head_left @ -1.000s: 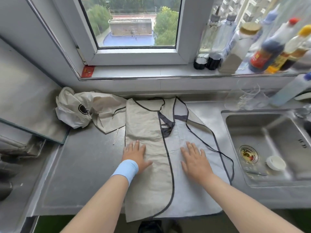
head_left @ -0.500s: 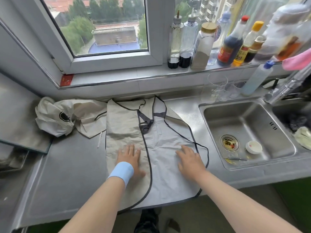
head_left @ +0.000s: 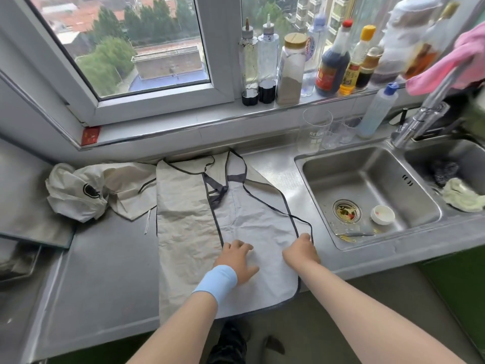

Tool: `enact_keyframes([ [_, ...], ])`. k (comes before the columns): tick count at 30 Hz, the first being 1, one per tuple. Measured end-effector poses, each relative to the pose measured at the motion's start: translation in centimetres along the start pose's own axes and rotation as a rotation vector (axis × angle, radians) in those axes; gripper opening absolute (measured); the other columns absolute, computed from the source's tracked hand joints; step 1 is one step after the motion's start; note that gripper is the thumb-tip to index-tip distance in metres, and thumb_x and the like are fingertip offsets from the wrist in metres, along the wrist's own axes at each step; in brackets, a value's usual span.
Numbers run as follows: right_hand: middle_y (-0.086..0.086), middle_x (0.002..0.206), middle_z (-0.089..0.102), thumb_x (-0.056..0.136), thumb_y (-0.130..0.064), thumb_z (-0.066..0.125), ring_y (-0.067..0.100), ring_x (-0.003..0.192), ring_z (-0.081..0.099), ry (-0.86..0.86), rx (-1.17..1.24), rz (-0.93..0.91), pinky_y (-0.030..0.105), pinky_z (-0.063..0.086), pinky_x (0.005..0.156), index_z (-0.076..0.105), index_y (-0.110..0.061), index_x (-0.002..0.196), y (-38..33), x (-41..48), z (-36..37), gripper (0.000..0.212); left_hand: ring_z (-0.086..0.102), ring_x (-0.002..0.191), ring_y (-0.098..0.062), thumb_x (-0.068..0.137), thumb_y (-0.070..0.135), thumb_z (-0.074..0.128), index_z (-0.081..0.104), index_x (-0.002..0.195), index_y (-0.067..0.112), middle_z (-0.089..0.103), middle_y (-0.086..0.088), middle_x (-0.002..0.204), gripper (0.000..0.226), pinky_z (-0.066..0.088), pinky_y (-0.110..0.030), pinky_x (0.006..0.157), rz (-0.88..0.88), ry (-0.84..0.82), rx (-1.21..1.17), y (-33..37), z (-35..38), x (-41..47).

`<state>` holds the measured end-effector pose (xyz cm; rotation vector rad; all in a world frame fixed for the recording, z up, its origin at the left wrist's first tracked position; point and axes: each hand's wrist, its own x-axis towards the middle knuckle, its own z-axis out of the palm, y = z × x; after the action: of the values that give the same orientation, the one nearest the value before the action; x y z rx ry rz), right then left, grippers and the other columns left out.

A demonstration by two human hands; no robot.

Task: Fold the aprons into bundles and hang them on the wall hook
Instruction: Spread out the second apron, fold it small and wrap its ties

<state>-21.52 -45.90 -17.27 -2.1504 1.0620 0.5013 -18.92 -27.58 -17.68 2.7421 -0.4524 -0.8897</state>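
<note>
A steel counter (head_left: pixel 105 271) runs under a window (head_left: pixel 147 48), with a sink (head_left: pixel 298 164) set into it on the right. 1 apron (head_left: pixel 189 232) lies spread flat in the middle of the counter. Its long axis runs near to far, with the bib and neck loop toward the far wall and the hem hanging over the near edge. Its left part is already folded inward, forming a beige panel whose dark-bound edge runs down the middle. The paler right part lies in a single layer, and a thin strap (head_left: pixel 273 203) loops across it.

A 2nd apron (head_left: pixel 78 190) sits crumpled at the far left, touching the spread one and not yet folded. No wall hook is in view.

The left hand (head_left: pixel 236 258), with a blue wristband (head_left: pixel 216 282) on its wrist, rests palm down on the cloth just right of the folded panel's edge, fingers relaxed and holding nothing. The right hand (head_left: pixel 301 252) is at the apron's right border, knuckles up and fingers curled down onto the dark binding, apparently pinching it, though the fingertips are hidden.

The unfolded flap lies between the 2 hands, so the likely fold goes leftward, across the long axis. The right hand is nearer that free edge and placed to carry it over, while the left pins the cloth.
</note>
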Motion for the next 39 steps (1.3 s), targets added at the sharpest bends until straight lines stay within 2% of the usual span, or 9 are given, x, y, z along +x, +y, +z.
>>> enact_keyframes([
  [5, 0.001, 0.084, 0.066, 0.072, -0.025, 0.062, 0.021, 0.078, 0.063, -0.144, 0.109, -0.256, 0.03, 0.049, 0.06, 0.061, -0.016, 0.08, -3.0, -2.5, -1.0, 0.011, 0.051, 0.12, -0.02, 0.079, 0.055, 0.063, 0.052, 0.129, 0.031, 0.046, -0.003, 0.14, 0.057, 0.043, -0.037, 0.1, -0.109, 0.008, -0.767, -0.1, -3.0, -1.0],
  [11, -0.001, 0.125, 0.057, 0.075, -0.034, 0.066, 0.021, 0.114, 0.056, -0.312, -0.006, -0.772, 0.038, 0.049, 0.094, 0.07, -0.022, 0.103, -9.6, -6.6, 1.2, 0.03, 0.063, 0.092, -0.028, 0.081, 0.065, 0.059, 0.058, 0.127, 0.018, 0.06, -0.008, 0.11, 0.065, 0.055, -0.055, 0.083, -0.176, -0.175, -1.487, -3.6, -9.9, -3.6],
  [15, -0.005, 0.13, 0.054, 0.071, -0.051, 0.062, 0.017, 0.112, 0.057, -0.571, -0.075, -0.848, 0.042, 0.048, 0.097, 0.069, -0.015, 0.1, -12.4, -7.6, 4.5, 0.046, 0.067, 0.077, -0.027, 0.084, 0.06, 0.06, 0.064, 0.118, 0.019, 0.069, -0.012, 0.1, 0.053, 0.058, -0.048, 0.07, -0.27, -0.193, -1.382, -8.2, -12.0, -5.0],
  [18, -0.016, 0.119, 0.065, 0.082, -0.06, 0.054, 0.009, 0.115, 0.057, -0.708, -0.045, -0.745, 0.036, 0.041, 0.106, 0.072, -0.028, 0.103, -14.1, -7.7, 7.0, 0.042, 0.065, 0.067, -0.026, 0.085, 0.031, 0.071, 0.062, 0.118, 0.007, 0.066, -0.015, 0.098, 0.042, 0.06, -0.051, 0.07, -0.45, -0.054, -1.138, -11.9, -11.1, -5.1],
  [21, -0.01, 0.114, 0.066, 0.09, -0.047, 0.055, 0.016, 0.114, 0.058, -0.496, -0.18, -0.779, 0.035, 0.042, 0.102, 0.07, -0.031, 0.099, -14.7, -7.1, 9.4, 0.024, 0.07, 0.075, -0.027, 0.075, 0.008, 0.066, 0.068, 0.102, 0.007, 0.071, -0.015, 0.098, 0.026, 0.059, -0.052, 0.066, -0.547, 0.031, -0.9, -15.5, -9.4, -5.6],
  [25, 0.003, 0.153, 0.037, 0.088, -0.036, 0.055, 0.026, 0.144, 0.029, -0.342, -0.59, -0.86, 0.037, 0.024, 0.118, 0.058, -0.031, 0.13, -14.1, -5.6, 12.1, 0.042, 0.067, 0.07, -0.026, 0.076, 0.02, 0.064, 0.063, 0.082, 0.014, 0.068, -0.008, 0.081, 0.009, 0.058, -0.033, 0.065, -0.546, -0.03, -0.469, -18.4, -8.1, -6.0],
  [29, -0.002, 0.138, 0.049, 0.087, -0.031, 0.054, 0.025, 0.133, 0.042, -0.294, -0.69, -0.884, 0.034, 0.03, 0.108, 0.066, -0.033, 0.116, -14.7, -4.6, 13.1, 0.032, 0.064, 0.09, -0.026, 0.085, 0.03, 0.058, 0.064, 0.102, 0.015, 0.064, -0.004, 0.094, 0.024, 0.053, -0.031, 0.082, -0.506, -0.069, -0.104, -19.5, -8.4, -4.2],
  [34, -0.003, 0.127, 0.056, 0.093, -0.019, 0.047, 0.024, 0.115, 0.057, -0.071, -0.513, -0.85, 0.035, 0.044, 0.092, 0.063, -0.025, 0.119, -19.8, -3.3, 12.1, 0.031, 0.048, 0.117, -0.022, 0.09, 0.025, 0.054, 0.055, 0.111, 0.023, 0.05, -0.001, 0.119, 0.021, 0.044, -0.036, 0.093, -0.194, 0.271, -0.153, -19.6, -11.3, -0.1],
  [39, -0.003, 0.146, 0.043, 0.096, -0.021, 0.048, 0.025, 0.12, 0.055, 0.023, -0.377, -0.788, 0.037, 0.046, 0.094, 0.047, -0.02, 0.138, -25.2, -0.1, 11.0, 0.042, 0.058, 0.104, -0.019, 0.09, 0.022, 0.058, 0.054, 0.119, 0.024, 0.055, 0.004, 0.119, 0.029, 0.045, -0.032, 0.092, -0.047, 0.321, -0.365, -19.4, -14.4, 3.7],
])
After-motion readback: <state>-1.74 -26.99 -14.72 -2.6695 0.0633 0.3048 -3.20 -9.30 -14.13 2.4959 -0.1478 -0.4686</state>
